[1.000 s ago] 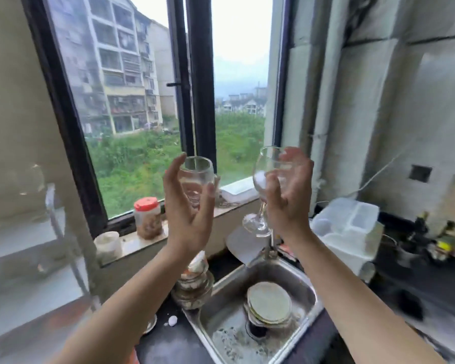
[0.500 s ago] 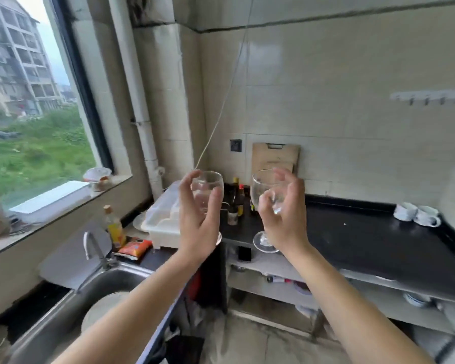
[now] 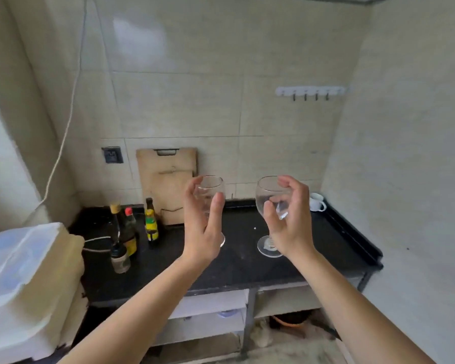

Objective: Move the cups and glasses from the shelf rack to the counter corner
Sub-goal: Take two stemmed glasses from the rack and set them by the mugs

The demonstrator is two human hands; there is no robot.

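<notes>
L glass's (image 3: pixel 211 191) stem and most of its foot sit behind the left hand (image 3: pixel 204 227), only a sliver of foot showing; R glass's (image 3: pixel 269 195) stem is partly covered by the right hand (image 3: pixel 289 224); lower shelves are dim, contents hard to make out; white bin (image 3: pixel 24 279) cut off at frame edge. Count: 2 clear stemmed wine glasses, 2 white cups (image 3: pixel 317 202) at the far right corner of the black worktop (image 3: pixel 242 261), approx 4 bottles (image 3: pixel 132 232) at back left, 1 wooden cutting board (image 3: pixel 168 179) leaning on the tiles, 1 hook rail (image 3: pixel 310 91). Both glasses upright, empty, held above the worktop; each hand's fingers wrap a bowl, thumb opposite.
</notes>
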